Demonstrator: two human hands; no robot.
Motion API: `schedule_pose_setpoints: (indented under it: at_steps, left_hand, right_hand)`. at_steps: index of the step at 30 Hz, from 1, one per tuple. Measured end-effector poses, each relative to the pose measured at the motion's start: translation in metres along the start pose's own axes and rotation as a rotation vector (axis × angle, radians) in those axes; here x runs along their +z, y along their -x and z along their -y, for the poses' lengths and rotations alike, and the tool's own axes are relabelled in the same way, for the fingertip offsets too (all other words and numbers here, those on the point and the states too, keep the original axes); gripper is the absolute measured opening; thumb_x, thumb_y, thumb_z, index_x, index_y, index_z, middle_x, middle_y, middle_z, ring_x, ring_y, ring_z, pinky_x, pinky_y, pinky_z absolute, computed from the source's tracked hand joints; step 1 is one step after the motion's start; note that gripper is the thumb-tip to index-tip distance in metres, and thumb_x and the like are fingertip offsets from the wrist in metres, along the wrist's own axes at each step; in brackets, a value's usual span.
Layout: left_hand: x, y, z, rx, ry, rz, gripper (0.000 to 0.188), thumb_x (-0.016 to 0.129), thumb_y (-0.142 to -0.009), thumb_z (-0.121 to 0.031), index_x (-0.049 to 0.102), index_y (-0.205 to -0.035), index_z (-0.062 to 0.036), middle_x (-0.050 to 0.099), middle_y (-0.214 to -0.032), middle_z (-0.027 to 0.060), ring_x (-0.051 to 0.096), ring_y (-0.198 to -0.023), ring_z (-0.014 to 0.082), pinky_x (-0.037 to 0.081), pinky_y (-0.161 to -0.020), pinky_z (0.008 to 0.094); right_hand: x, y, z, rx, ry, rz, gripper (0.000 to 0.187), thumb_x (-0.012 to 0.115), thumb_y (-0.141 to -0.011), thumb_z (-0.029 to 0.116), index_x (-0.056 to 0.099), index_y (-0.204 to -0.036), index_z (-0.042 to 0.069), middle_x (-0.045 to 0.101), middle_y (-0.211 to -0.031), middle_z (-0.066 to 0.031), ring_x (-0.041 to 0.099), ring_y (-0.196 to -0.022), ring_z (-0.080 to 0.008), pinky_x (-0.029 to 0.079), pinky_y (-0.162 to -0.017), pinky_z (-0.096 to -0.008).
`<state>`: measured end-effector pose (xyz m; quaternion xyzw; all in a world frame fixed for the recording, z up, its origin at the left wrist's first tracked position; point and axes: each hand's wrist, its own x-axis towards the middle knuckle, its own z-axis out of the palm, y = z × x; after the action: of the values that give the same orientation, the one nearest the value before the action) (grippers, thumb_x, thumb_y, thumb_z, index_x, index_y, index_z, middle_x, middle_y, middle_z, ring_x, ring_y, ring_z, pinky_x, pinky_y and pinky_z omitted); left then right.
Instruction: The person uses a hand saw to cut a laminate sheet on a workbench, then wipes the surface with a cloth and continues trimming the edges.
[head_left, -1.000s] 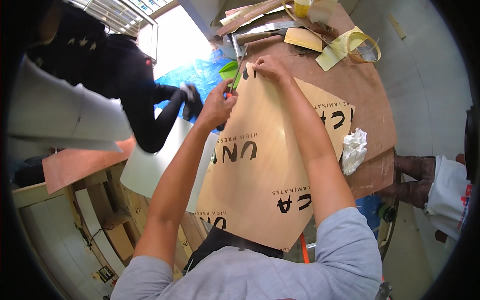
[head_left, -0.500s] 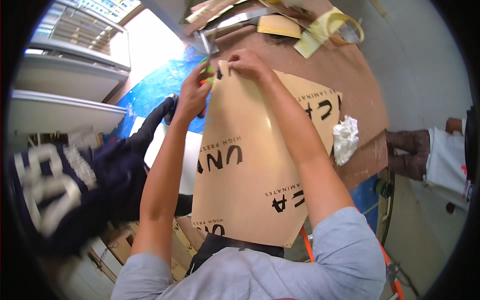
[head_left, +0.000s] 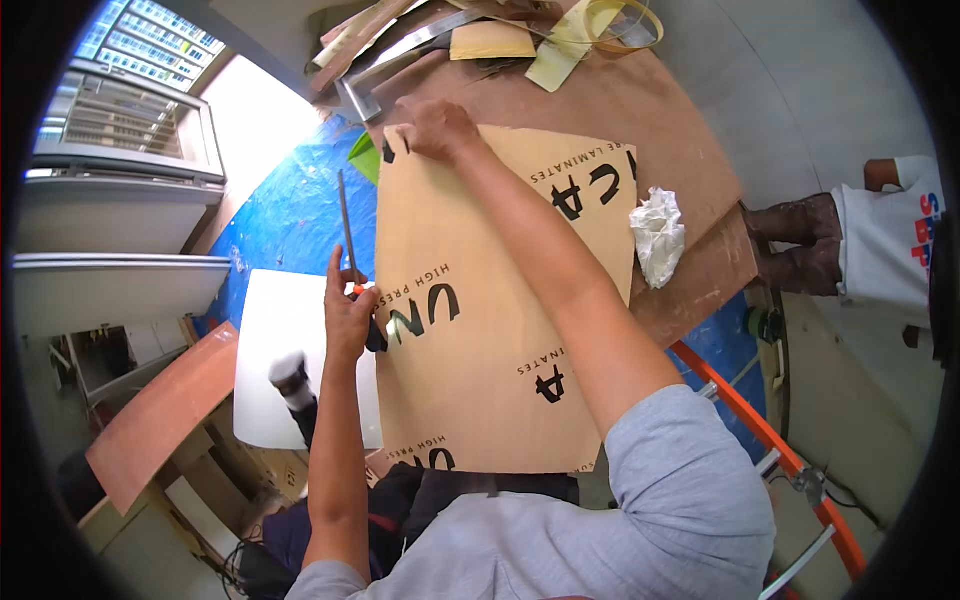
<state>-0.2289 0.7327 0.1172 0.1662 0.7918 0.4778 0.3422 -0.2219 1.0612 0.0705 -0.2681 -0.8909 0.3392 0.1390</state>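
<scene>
A large tan laminate sheet [head_left: 500,300] with black print lies in front of me, its far part over a brown board. My right hand [head_left: 440,130] is closed at its far left corner; the fingertips are partly hidden. Beside the sheet's left edge, my left hand [head_left: 348,312] is wrapped round the black and orange handle of a long thin metal file [head_left: 347,220]. The file's dark blade points away from me, apart from the sheet. Past the far left corner sits a bright green piece [head_left: 366,157], partly covered by the sheet.
Offcuts and a metal square [head_left: 358,100] lie on the brown board [head_left: 690,190], with a tape roll [head_left: 655,25]. Crumpled white paper [head_left: 658,238] rests right of the sheet. An orange ladder [head_left: 745,410] stands at right. Another person [head_left: 845,240] is at far right.
My left hand has drawn back toward me from the sheet's far corner with the file. The right hand stays at that corner. The person in dark clothing at left has mostly left view.
</scene>
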Motion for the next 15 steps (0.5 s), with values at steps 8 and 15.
schedule_pose_setpoints:
  at_steps: [8,15]
  left_hand:
    - [-0.009,0.026,0.028,-0.013,0.127,0.002,0.059,0.058,-0.094,-0.004,0.046,-0.151,-0.0008,0.063,-0.112,0.0070,0.059,-0.086,0.0109,0.050,-0.076,0.0244]
    - [-0.017,0.049,-0.003,0.084,-0.246,-0.138,0.056,0.055,-0.097,-0.008,0.046,-0.152,-0.0088,0.069,-0.107,0.0150,0.068,-0.088,0.0267,0.055,-0.082,0.0376]
  right_hand:
    - [0.015,-0.005,-0.009,-0.216,0.102,-0.177,0.042,0.067,-0.091,0.031,0.062,-0.131,0.018,0.072,-0.117,-0.0143,0.068,-0.106,-0.0393,0.056,-0.090,-0.0495]
    - [0.035,0.010,0.007,-0.484,0.249,-0.198,0.020,0.068,-0.091,0.024,0.074,-0.109,0.021,0.064,-0.124,-0.0002,0.059,-0.123,-0.0229,0.036,-0.105,-0.0452]
